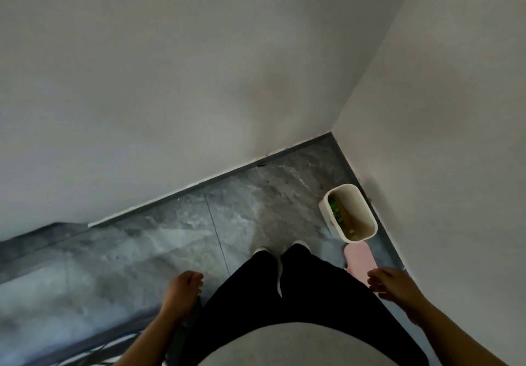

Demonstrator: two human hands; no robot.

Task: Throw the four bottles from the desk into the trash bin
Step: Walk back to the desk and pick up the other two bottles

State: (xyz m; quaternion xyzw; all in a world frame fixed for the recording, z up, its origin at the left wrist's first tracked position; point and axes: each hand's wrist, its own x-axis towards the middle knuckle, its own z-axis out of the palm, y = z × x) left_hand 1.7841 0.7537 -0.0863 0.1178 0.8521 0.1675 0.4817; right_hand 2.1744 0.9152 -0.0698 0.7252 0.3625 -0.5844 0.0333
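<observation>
We stand by the trash bin (pixel 348 213) in the corner, both grips empty: left hand (pixel 184 290) loosely curled, right hand (pixel 391 283) open. Something green-labelled, perhaps a bottle, lies inside; we cannot count them. No counter shows.

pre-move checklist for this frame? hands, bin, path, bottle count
1. Left hand free: ok, loosely curled, nothing in its grip.
2. Right hand free: ok, fingers open, nothing held.
3. White plastic trash bin upright and open: ok, it stands on the floor by the wall corner, mouth uncovered.
4. Bin contents: ok in part, a green-labelled item lies inside; number of bottles cannot tell.
5. Floor near the bin: not ok, a pink flat object lies right beside it, near the feet.
6. Bottles left on the desk: cannot tell, desk out of view.
</observation>
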